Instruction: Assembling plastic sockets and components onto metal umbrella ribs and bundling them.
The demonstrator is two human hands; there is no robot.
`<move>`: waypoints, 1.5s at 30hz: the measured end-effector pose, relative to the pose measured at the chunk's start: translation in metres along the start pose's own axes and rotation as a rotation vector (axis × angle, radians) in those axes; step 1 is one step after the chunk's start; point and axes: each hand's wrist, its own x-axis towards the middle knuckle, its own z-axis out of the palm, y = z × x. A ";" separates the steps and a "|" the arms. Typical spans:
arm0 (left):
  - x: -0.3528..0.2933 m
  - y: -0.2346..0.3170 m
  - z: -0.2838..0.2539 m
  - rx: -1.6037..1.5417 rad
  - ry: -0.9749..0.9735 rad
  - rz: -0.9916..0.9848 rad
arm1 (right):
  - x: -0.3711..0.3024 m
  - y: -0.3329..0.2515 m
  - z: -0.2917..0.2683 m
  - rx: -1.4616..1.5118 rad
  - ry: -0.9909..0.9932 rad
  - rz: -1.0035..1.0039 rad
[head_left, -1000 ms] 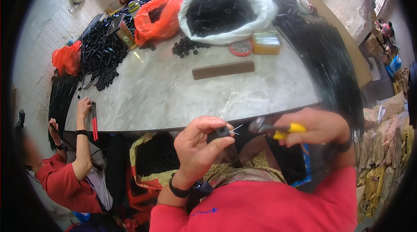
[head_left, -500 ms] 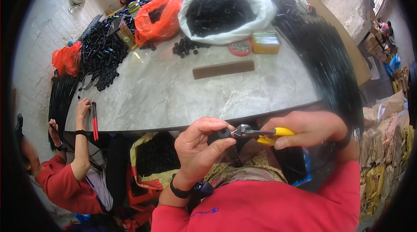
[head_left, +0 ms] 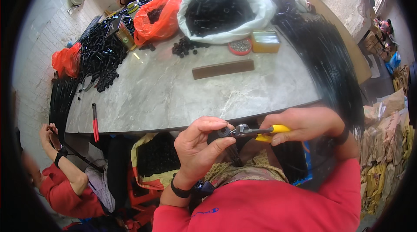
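My left hand (head_left: 197, 147) is closed on a black tubular piece (head_left: 224, 132), its round end held up between thumb and fingers. A dark shaft (head_left: 235, 155) hangs below it, partly hidden by my fingers. My right hand (head_left: 306, 124) grips pliers with yellow handles (head_left: 280, 129), their metal jaws (head_left: 242, 130) pointing left. The jaw tips touch a small shiny bit of metal (head_left: 233, 131) at the round end. Its exact shape is too small to tell. Both hands are just in front of the table's near edge.
On the grey table (head_left: 152, 93) lie a brown bar (head_left: 223, 69), a red dish of small metal parts (head_left: 240, 46), a yellow tin (head_left: 266, 42) and red-handled pliers (head_left: 95, 123). Beyond stands a white bag (head_left: 184, 19) of black tubes. Long black rods (head_left: 325, 58) line the right. A co-worker (head_left: 69, 184) sits left.
The pliers' handles have shifted slightly in my right hand, while my left hand stays put. The co-worker's hand has left the table beside the red-handled pliers; both their hands are now together.
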 end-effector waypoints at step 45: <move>0.010 -0.006 -0.011 -0.135 0.122 -0.153 | 0.016 -0.006 0.034 -1.143 0.839 -0.372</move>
